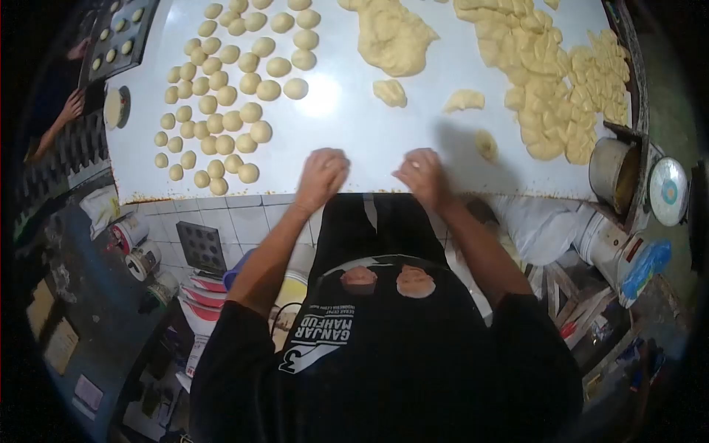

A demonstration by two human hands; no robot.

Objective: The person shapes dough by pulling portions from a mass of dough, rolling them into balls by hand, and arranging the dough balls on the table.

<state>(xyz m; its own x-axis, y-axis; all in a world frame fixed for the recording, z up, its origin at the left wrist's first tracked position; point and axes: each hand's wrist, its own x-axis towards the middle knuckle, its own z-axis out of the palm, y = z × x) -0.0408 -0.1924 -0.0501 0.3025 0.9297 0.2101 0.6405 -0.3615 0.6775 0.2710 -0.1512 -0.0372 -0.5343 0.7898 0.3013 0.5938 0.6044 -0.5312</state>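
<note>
My left hand (322, 177) rests on the white tabletop near its front edge, fingers curled under. My right hand (422, 176) is a little way off to the right, curled the same way. Whatever lies under either palm is hidden from above. Many round dough balls (249, 83) are spread over the left side of the table. Ahead of my hands sit a large dough mass (395, 40) and a small dough lump (390, 92). A curved dough piece (465, 100) and another small piece (486, 145) lie to the right.
Cut dough chunks (543, 103) cover the table's right side. A metal pot (614, 168) stands at the right corner, a round lid (668, 192) beyond it. At left are a small dish (114, 108), a dark tray (118, 40) with dough balls, and another person's hand (72, 105).
</note>
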